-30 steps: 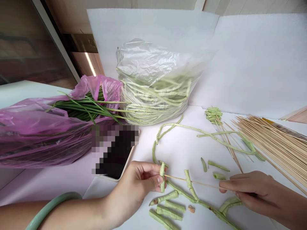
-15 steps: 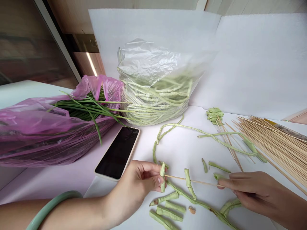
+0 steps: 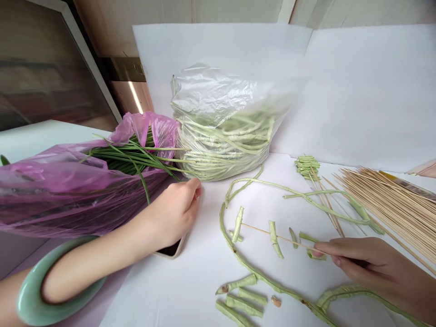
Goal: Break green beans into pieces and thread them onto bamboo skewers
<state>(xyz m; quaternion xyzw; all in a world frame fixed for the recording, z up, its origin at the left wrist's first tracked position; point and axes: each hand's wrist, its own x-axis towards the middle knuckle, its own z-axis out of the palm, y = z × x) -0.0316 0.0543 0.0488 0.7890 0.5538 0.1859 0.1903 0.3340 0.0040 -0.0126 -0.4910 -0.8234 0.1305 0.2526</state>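
Note:
My right hand (image 3: 368,261) pinches a thin bamboo skewer (image 3: 256,228) at the right. One short bean piece (image 3: 238,222) is on the skewer's far end, and another bean piece (image 3: 273,236) sits crosswise further along it. My left hand (image 3: 175,211) is closed above the phone (image 3: 174,250), covering most of it, near the green chives (image 3: 136,156); its fingertips are hidden, so I cannot make out what they hold, if anything. Several cut bean pieces (image 3: 243,305) lie in front, beside a long bean (image 3: 272,282) and a small brown seed (image 3: 275,301).
A pink bag (image 3: 68,186) of chives stands at the left. Behind is a clear bag (image 3: 218,131) full of long beans. Several loose skewers (image 3: 391,200) lie at the right, near a block of threaded bean pieces (image 3: 307,166). White boards (image 3: 357,91) rise at the back.
My left hand has let go of the bean piece at the skewer's end and moved left and up over the phone. My right hand still holds the skewer.

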